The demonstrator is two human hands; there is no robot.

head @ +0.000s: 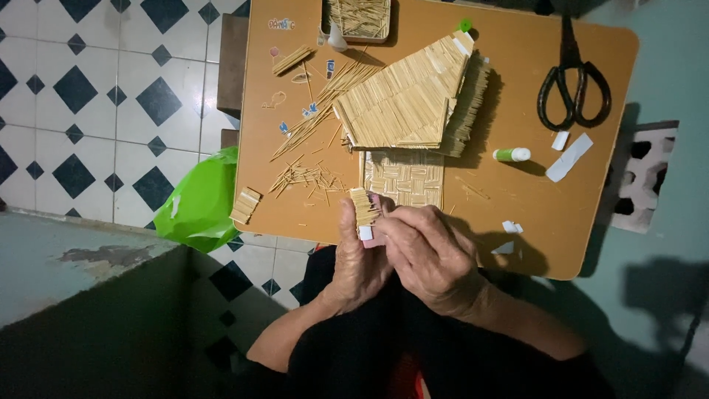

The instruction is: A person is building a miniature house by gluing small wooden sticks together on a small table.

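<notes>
Both hands meet at the table point(517, 222) edge: left hand point(356, 258) pinches a toothpick strip point(364, 210) upright, right hand point(428, 251) fingers curl against it.

this is a home craft corner: a small wooden table point(532, 222) with a toothpick house model point(406, 103), scissors point(574, 74), a tiled floor point(111, 96).

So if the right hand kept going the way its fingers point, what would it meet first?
The right hand points up-left at the small strip of toothpicks that both hands pinch, so it is already against that. Past it, probably the woven toothpick mat, though depth is unclear.
</notes>
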